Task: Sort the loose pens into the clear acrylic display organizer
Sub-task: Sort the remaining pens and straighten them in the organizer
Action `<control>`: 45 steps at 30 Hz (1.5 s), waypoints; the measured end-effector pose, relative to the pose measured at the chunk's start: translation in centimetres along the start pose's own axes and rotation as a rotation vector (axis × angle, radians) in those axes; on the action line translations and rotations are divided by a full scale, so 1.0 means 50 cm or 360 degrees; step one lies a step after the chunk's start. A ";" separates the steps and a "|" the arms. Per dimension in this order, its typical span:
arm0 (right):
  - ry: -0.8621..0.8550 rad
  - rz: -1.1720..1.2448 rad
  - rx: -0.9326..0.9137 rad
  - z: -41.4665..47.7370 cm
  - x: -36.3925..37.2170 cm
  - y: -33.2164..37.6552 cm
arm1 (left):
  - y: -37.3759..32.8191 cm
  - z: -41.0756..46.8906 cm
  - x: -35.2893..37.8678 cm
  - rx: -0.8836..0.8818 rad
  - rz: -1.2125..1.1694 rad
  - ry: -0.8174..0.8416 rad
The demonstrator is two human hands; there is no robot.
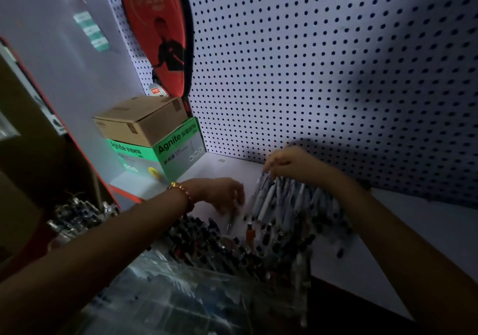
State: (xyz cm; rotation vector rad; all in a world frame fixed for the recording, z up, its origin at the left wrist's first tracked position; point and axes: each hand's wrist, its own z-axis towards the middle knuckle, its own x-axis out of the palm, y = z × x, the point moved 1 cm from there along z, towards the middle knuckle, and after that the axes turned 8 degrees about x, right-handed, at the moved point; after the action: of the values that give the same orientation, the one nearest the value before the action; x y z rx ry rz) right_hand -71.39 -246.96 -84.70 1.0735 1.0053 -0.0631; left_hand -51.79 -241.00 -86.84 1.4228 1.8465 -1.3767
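Pens (196,233) stood packed in the clear acrylic organizer (181,296) on the white table (232,166).
Left hand (222,195) hovered over the dark-capped rows, its grip blurred beyond telling; farther back, right hand (289,164) pinched a grey-white pen (262,184) by the pegboard (336,76).

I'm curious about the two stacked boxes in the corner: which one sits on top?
The plain brown cardboard box is on top; the green box printed "Agnite" lies beneath it.

White shelf (232,169): green box (178,151) in back-left corner; clear organizer (181,296), packed with pens (196,233), at front edge.
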 end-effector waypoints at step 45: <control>-0.0442 -0.0220 -0.0847 -0.044 0.019 0.335 | -0.102 -0.268 -0.112 0.0914 -0.2362 -0.1203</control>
State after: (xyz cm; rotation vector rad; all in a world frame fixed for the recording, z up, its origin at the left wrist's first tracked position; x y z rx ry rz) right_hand -64.03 -236.22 -73.89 0.4917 0.7805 -0.0512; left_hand -51.25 -231.71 -74.58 -0.7229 1.8776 -2.6535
